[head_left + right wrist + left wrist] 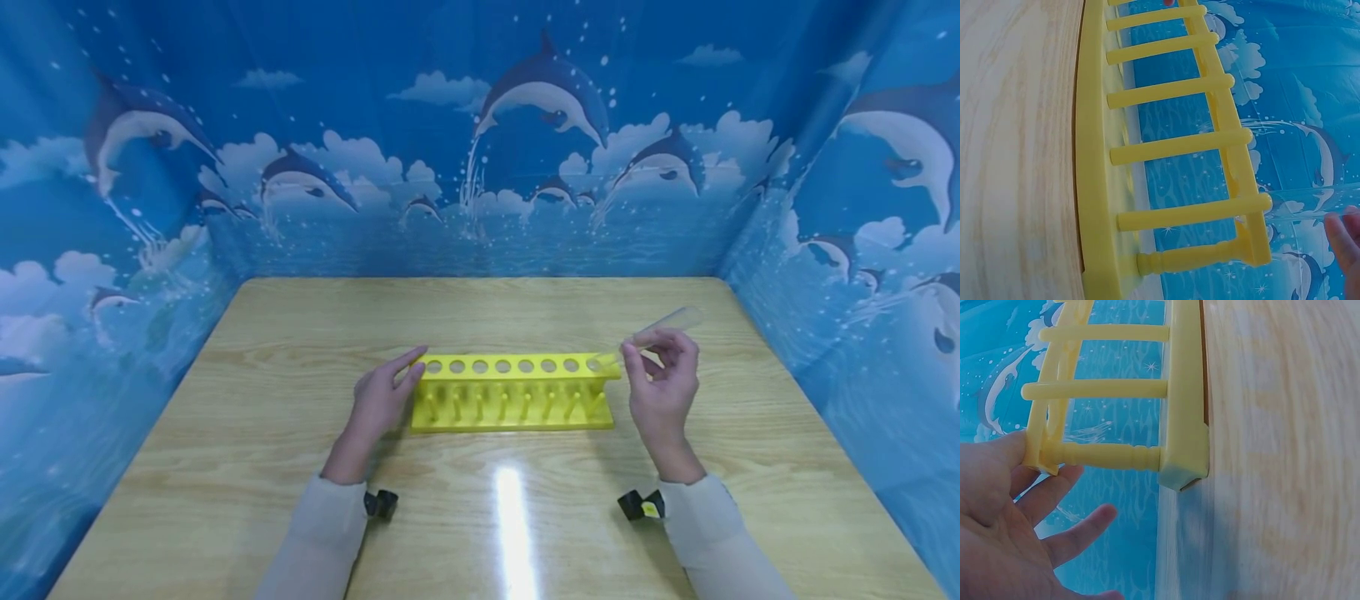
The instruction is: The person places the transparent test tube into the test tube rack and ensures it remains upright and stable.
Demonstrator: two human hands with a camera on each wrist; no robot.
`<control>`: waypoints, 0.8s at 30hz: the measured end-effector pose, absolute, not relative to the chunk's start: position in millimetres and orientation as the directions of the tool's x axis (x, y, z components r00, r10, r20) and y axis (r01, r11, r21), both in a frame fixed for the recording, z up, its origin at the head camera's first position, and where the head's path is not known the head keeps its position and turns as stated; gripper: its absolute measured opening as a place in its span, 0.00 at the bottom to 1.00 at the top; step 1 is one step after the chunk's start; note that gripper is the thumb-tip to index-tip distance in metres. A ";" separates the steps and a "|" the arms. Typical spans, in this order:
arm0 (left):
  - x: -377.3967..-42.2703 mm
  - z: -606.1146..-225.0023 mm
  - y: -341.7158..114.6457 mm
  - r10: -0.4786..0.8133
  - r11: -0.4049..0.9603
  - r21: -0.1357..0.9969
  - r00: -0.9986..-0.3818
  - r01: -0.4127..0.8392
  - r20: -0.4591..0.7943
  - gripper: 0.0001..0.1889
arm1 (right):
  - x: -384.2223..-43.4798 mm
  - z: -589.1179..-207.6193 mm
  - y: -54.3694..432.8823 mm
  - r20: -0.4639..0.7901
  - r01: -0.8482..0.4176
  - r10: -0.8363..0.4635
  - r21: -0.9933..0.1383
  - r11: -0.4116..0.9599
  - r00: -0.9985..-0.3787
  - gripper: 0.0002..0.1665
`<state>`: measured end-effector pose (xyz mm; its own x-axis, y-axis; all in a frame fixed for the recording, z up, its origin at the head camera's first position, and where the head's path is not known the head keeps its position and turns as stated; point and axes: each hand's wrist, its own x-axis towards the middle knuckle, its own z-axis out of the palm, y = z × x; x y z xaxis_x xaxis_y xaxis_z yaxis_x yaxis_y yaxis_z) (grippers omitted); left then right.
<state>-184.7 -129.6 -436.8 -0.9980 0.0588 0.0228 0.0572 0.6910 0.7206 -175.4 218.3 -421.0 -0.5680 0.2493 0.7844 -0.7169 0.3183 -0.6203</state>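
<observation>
A yellow test tube rack point(513, 376) with a row of holes along its top bar and upright pegs on its base stands on the table. At its left end, my left hand point(377, 402) grips the top bar between thumb and fingers; the left wrist view shows the other fingers spread away from the rack point(1186, 400). My right hand point(664, 385) pinches a clear test tube point(681, 318) between thumb and fingertips. The tube is tilted, its lower end at the rightmost hole. In the right wrist view, the tube point(1310, 201) runs toward the top bar, partly cut off by the frame.
Beneath the rack is a light wood-grain table point(322, 312) with a bright light reflection near its front. A blue curtain point(352, 242) printed with dolphins closes off the back and both sides. Small black devices point(381, 504) sit at both wrists.
</observation>
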 end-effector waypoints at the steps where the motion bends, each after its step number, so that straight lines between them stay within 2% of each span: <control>1: -184.5 -436.6 -129.5 0.059 0.693 0.718 -0.998 0.062 0.028 0.22 | -175.5 -420.9 218.4 0.785 -0.718 0.247 -0.619 0.317 -0.568 0.24; 12: -183.7 -438.1 -129.6 0.063 0.688 0.722 -0.997 0.071 0.038 0.23 | -175.7 -422.2 221.1 0.794 -0.705 0.203 -0.604 0.372 -0.573 0.21; 24: -184.7 -438.9 -131.3 0.079 0.686 0.722 -0.996 0.086 0.043 0.24 | -174.6 -420.4 220.0 0.773 -0.678 0.203 -0.628 0.383 -0.601 0.24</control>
<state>-184.7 -131.3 -438.9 -0.9960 0.0788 0.0432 0.0857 0.6863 0.7222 -174.6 220.0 -420.4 -0.6011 0.2035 0.7728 -0.6777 0.3827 -0.6279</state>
